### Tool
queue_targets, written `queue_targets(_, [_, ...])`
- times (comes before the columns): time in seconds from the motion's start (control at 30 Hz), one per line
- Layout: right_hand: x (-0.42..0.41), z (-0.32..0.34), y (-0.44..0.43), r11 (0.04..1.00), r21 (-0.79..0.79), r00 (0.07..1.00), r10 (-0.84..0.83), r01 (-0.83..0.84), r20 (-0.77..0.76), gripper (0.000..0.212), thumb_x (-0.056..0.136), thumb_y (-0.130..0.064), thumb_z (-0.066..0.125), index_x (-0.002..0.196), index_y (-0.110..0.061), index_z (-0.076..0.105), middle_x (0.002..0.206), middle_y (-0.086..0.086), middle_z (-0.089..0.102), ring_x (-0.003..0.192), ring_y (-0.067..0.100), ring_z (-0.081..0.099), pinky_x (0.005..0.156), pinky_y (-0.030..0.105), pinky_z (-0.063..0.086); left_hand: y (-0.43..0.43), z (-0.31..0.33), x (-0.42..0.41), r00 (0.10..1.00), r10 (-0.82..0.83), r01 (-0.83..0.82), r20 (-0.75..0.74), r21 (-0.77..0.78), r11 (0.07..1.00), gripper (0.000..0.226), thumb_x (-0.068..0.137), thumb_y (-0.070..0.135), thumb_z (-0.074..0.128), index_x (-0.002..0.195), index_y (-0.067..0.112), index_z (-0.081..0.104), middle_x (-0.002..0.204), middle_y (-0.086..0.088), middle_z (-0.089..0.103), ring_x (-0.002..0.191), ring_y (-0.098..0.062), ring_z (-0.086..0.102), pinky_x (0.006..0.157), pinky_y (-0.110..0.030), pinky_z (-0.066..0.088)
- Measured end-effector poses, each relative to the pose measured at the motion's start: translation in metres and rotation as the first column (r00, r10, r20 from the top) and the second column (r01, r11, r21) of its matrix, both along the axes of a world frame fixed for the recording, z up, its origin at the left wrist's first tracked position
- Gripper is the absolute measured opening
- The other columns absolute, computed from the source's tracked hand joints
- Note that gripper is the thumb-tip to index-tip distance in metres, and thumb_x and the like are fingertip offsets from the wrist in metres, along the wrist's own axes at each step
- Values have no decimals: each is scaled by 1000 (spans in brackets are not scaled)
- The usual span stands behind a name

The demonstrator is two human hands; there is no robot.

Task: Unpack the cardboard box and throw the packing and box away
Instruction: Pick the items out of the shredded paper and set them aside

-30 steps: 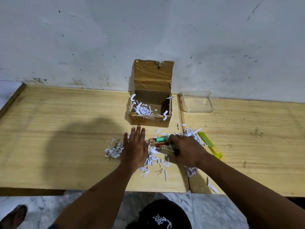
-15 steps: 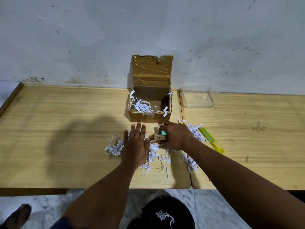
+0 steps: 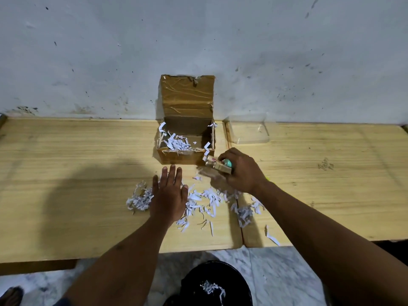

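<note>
An open cardboard box stands against the wall, its taped lid upright, with some white paper shreds inside. More shredded paper is strewn on the wooden table in front of it. My left hand lies flat, fingers spread, on the shreds. My right hand is just right of the box's front corner, shut on a bundle of small items: tan pieces and something teal. What exactly they are is unclear.
A clear plastic tray sits by the wall, right of the box. A black bin with a few shreds inside stands on the marble floor below the table edge. A foot shows at the bottom left.
My right hand has lifted the bundle of items off the shred pile and carried it forward and right, up to the box's front corner. My left hand has stayed flat on the shreds.
</note>
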State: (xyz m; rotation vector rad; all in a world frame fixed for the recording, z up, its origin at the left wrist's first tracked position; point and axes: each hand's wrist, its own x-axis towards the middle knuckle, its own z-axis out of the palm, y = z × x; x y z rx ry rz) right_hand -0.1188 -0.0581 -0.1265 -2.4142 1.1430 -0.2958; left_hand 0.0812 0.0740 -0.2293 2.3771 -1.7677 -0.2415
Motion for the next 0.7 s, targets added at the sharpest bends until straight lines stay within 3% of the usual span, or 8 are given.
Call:
queue_targets(0.1, [-43,6,-15,948,-36,949,-315,316,33,45,75,-19,71,120,-24,65,108,7,73,97,36,65,72,35,48,-1,-1,2,1000,-16,16,-14,3,1000,63,98,44,19,151,12,33,159,-13,30,148,-34,22,117,-57,19])
queue_targets(0.23, [-113,3,-30,791,-85,762,-608,606,-224,57,78,-22,68,133,-25,55,115,14,69,105,38,63,81,40,51,-2,-2,4,999,-34,34,-13,-11,999,65,97,45,20,150,10,36,157,-15,34,146,-37,26,115,-59,23])
queue_targets(0.3, [-148,-2,-32,743,-99,680,-650,661,-339,51,81,-24,64,131,-22,54,114,15,67,104,38,63,82,41,50,-2,-1,4,999,-41,41,2,-4,999,68,96,46,18,150,9,35,157,-16,32,146,-36,26,115,-58,23])
queue_targets(0.4, [-185,-13,-34,667,-136,586,-720,732,-372,35,93,-35,55,121,-15,55,109,16,66,100,37,64,77,41,50,-3,-1,6,998,-54,53,27,35,998,72,91,46,14,151,10,32,160,-15,26,148,-36,21,116,-57,20])
queue_targets(0.5, [-193,-25,-33,574,-104,518,-791,812,-326,47,92,-48,54,123,-13,47,110,18,63,103,39,62,75,41,45,-4,-2,7,997,-68,66,48,40,997,72,90,44,14,149,10,38,159,-16,29,146,-38,23,114,-58,22])
queue_targets(0.57, [-190,-33,-33,527,-58,497,-829,848,-255,59,92,-52,54,135,-15,37,116,20,62,107,41,60,81,47,48,-4,-2,7,998,-51,50,40,31,998,69,92,44,18,149,10,36,157,-16,32,145,-38,27,112,-58,25])
queue_targets(0.7, [-185,-51,-31,551,-39,524,-812,834,-258,87,91,-56,54,155,-24,4,146,15,41,130,39,42,98,63,36,-3,-1,6,998,-53,53,26,16,998,66,94,42,20,150,10,34,158,-16,31,146,-38,24,114,-57,20])
